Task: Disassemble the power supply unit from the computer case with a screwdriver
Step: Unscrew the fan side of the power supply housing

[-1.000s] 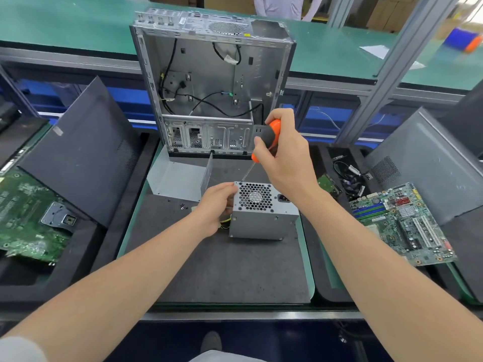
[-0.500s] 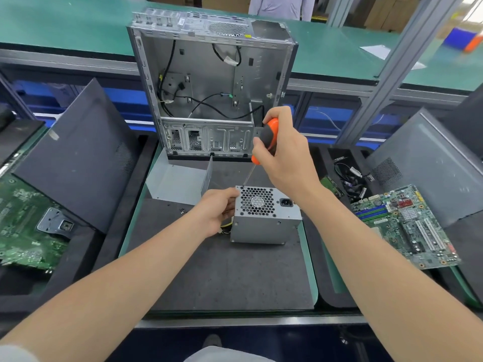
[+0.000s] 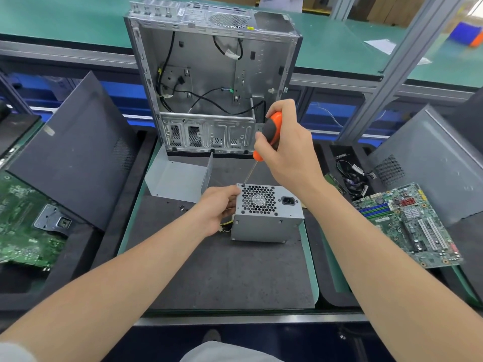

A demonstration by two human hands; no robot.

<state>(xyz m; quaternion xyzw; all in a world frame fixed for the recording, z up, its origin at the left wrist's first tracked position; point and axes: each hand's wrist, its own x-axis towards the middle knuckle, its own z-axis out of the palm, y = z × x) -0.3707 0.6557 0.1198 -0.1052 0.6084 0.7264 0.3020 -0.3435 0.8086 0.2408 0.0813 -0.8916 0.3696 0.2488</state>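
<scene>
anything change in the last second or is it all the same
Nothing visibly moved or changed hands. The right hand still grips the screwdriver, its tip at the far left corner of the power supply unit, and the left hand still holds that unit's left side.

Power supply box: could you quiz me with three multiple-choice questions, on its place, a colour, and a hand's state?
1. Where is the power supply unit? A on the mat before the computer case; B inside it; C on the floor.
2. The screwdriver handle is: A orange and black; B blue; C yellow.
3. The left hand: A lies flat; B grips the unit; C hangs idle.
Answers: A, it stands on the mat; A, both colours show in the right hand; B, it clasps the side.
</scene>
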